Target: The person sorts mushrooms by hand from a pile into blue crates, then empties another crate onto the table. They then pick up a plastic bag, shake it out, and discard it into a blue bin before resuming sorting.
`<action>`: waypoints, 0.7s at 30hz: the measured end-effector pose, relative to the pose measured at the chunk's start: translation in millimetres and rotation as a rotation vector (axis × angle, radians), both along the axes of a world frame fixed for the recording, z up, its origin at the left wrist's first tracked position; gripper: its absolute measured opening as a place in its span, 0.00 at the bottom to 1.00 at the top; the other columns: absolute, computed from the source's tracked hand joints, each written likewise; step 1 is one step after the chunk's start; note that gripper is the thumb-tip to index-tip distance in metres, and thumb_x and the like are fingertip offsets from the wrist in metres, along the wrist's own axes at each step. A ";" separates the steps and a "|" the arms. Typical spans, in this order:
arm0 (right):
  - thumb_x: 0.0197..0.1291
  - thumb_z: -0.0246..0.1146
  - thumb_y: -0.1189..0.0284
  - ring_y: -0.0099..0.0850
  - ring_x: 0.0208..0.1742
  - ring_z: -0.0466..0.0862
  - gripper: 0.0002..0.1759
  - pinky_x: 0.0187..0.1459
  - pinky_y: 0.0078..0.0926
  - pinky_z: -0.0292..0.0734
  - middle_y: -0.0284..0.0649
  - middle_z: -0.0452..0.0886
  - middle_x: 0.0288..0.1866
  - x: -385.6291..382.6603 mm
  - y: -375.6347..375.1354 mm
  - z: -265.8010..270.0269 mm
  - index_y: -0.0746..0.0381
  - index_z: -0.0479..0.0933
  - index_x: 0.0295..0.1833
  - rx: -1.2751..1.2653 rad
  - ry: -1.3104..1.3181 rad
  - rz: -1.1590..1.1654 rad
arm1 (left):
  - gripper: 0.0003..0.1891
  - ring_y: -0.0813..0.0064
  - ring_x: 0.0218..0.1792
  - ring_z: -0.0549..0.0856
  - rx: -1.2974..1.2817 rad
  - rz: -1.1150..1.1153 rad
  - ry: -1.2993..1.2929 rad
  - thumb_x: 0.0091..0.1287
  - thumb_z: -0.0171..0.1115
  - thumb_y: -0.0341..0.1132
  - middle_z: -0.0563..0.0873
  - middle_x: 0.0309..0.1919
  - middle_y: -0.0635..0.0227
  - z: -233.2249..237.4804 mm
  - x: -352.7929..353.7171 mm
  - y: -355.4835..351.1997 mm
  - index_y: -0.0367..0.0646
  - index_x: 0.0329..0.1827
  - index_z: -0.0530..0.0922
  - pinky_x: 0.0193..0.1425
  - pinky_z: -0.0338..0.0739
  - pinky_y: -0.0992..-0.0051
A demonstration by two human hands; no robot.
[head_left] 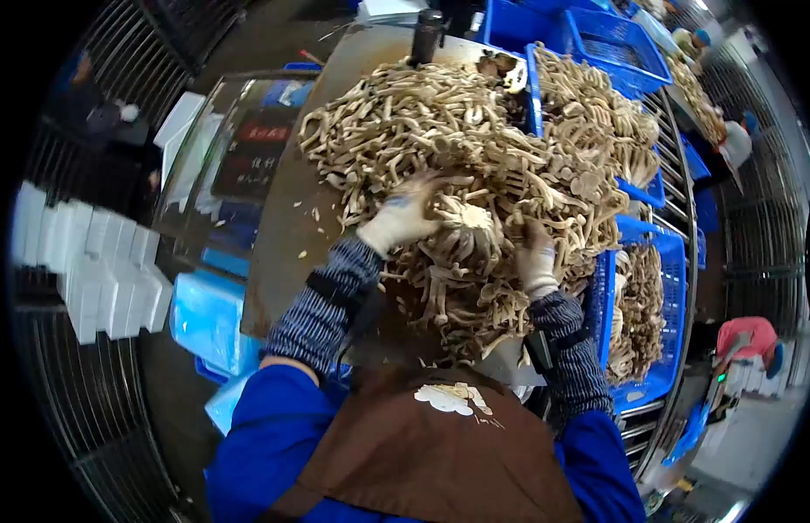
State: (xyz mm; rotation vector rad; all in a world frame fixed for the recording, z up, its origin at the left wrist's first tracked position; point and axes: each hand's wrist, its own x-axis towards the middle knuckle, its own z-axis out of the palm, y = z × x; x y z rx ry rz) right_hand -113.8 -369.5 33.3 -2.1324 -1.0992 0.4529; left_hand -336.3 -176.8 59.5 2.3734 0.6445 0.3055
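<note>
A pile of mushrooms (405, 118) with long pale stems covers much of the metal table in front of me. Between my hands lies a mushroom cluster (468, 218), its pale cut base turned up. My left hand (401, 220), in a white glove, is at the cluster's left side. Its thumb and fingers are apart and blurred by motion. To the right of the cluster is my right hand (536, 260), also gloved. Its fingers are smeared and dark against the mushrooms, so any grip is hidden.
Blue baskets (675, 305) with mushrooms stand along the right on a roller conveyor (675, 161). A dark cylindrical container (427, 37) is at the table's far edge. White foam boxes (95, 266) are stacked on the left. Other people work at the far right, one in a pink top (747, 338).
</note>
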 end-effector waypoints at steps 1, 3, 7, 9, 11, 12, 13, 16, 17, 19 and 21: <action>0.52 0.61 0.86 0.37 0.63 0.75 0.28 0.67 0.31 0.68 0.48 0.77 0.59 -12.5 -5.1 12.8 0.67 0.69 0.62 0.129 0.102 -0.053 | 0.40 0.56 0.69 0.66 -0.012 -0.131 -0.013 0.57 0.64 0.40 0.66 0.68 0.51 18.9 7.0 -1.2 0.47 0.74 0.58 0.73 0.60 0.64; 0.53 0.60 0.86 0.40 0.64 0.73 0.31 0.67 0.32 0.67 0.51 0.73 0.62 -18.6 -23.8 -4.7 0.67 0.64 0.65 0.284 0.157 -0.212 | 0.43 0.57 0.69 0.66 -0.462 -0.298 0.078 0.55 0.64 0.37 0.65 0.69 0.51 -4.3 16.5 7.1 0.46 0.75 0.55 0.73 0.61 0.66; 0.57 0.58 0.83 0.37 0.57 0.77 0.35 0.62 0.34 0.70 0.49 0.71 0.63 -7.0 -38.5 -23.7 0.66 0.54 0.70 0.388 0.087 -0.075 | 0.38 0.57 0.61 0.76 -0.185 -0.184 0.318 0.54 0.65 0.43 0.76 0.61 0.50 -6.0 21.3 -7.3 0.44 0.70 0.65 0.66 0.69 0.68; 0.61 0.57 0.79 0.33 0.51 0.78 0.28 0.54 0.29 0.74 0.44 0.75 0.58 -33.6 -38.1 8.5 0.65 0.61 0.67 0.485 0.484 -0.064 | 0.32 0.58 0.55 0.81 -0.031 -0.178 0.439 0.59 0.61 0.49 0.81 0.54 0.54 -7.6 16.4 -8.9 0.43 0.64 0.72 0.59 0.75 0.64; 0.69 0.56 0.72 0.26 0.44 0.80 0.17 0.44 0.21 0.77 0.39 0.81 0.50 -73.9 -39.7 53.5 0.66 0.72 0.60 0.448 0.811 0.035 | 0.30 0.56 0.54 0.81 0.109 -0.101 0.409 0.60 0.62 0.53 0.82 0.52 0.53 8.6 3.8 -14.4 0.41 0.60 0.75 0.58 0.75 0.63; 0.69 0.56 0.71 0.25 0.44 0.80 0.17 0.44 0.20 0.77 0.39 0.81 0.49 -107.6 -44.1 63.2 0.66 0.73 0.60 0.442 0.854 0.095 | 0.30 0.57 0.55 0.79 0.185 -0.097 0.329 0.60 0.62 0.54 0.80 0.54 0.53 2.5 -3.2 -12.4 0.42 0.60 0.75 0.59 0.74 0.64; 0.70 0.56 0.69 0.24 0.43 0.80 0.17 0.45 0.19 0.76 0.39 0.82 0.48 -133.5 -52.7 65.1 0.67 0.73 0.59 0.434 0.897 0.147 | 0.28 0.57 0.57 0.78 0.215 -0.108 0.387 0.60 0.62 0.49 0.78 0.57 0.55 -3.3 -4.0 -8.1 0.42 0.60 0.75 0.60 0.74 0.65; 0.69 0.55 0.73 0.30 0.44 0.83 0.14 0.46 0.25 0.77 0.42 0.82 0.45 -182.1 -75.3 59.3 0.67 0.74 0.56 -0.009 1.015 0.574 | 0.27 0.60 0.55 0.81 0.219 -0.151 0.523 0.59 0.61 0.41 0.81 0.54 0.55 22.0 -7.0 -20.0 0.46 0.63 0.73 0.59 0.75 0.66; 0.66 0.60 0.70 0.33 0.50 0.81 0.19 0.50 0.29 0.76 0.45 0.81 0.49 -196.5 -74.0 45.3 0.67 0.71 0.59 0.149 0.505 0.851 | 0.29 0.60 0.54 0.81 0.224 -0.140 0.557 0.58 0.62 0.42 0.82 0.54 0.55 24.7 -7.1 -24.7 0.47 0.64 0.72 0.58 0.75 0.66; 0.61 0.63 0.70 0.42 0.52 0.80 0.22 0.54 0.32 0.74 0.52 0.79 0.51 -235.1 -63.1 20.7 0.68 0.71 0.58 0.049 0.599 1.088 | 0.29 0.60 0.54 0.81 0.182 -0.071 0.559 0.58 0.62 0.42 0.82 0.54 0.55 31.6 -6.8 -38.9 0.47 0.65 0.72 0.58 0.75 0.65; 0.59 0.63 0.55 0.53 0.47 0.79 0.28 0.50 0.41 0.75 0.57 0.79 0.48 -254.6 -61.6 -36.4 0.68 0.73 0.52 0.037 0.344 1.204 | 0.31 0.59 0.55 0.81 0.108 0.076 0.561 0.56 0.62 0.44 0.81 0.55 0.55 38.4 -8.3 -47.7 0.49 0.66 0.71 0.58 0.75 0.65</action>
